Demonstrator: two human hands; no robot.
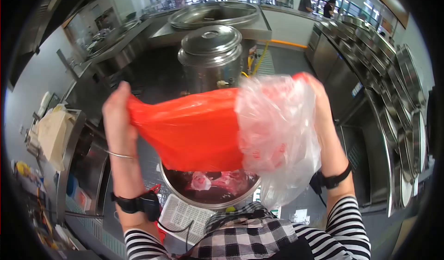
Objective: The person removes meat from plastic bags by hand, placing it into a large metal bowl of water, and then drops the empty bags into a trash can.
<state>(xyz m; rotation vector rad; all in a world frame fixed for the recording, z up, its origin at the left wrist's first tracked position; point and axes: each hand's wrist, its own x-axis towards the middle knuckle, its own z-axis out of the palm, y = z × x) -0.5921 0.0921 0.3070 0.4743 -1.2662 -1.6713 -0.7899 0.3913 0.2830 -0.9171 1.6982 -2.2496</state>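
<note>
A red plastic bag (199, 126) is stretched sideways between my two hands at chest height. My left hand (118, 107), a little blurred, is closed on its left end. My right hand (315, 89) is closed at the other end, where red plastic shows by the fingers. A clear, crumpled plastic bag (280, 135) with faint red print hangs at that side, covering part of the red one. Below, a round metal basin (175, 193) holds raw meat pieces (222, 181) with bone in dark liquid. The red bag hides the basin's far part.
A white perforated basket (180, 213) stands on the floor beside the basin. Ahead is a tall lidded steel pot (210, 52), with a large round cooker (212, 17) behind. Metal pans (393, 93) line the right. A cloth (55, 133) lies at left. Several people are in the background.
</note>
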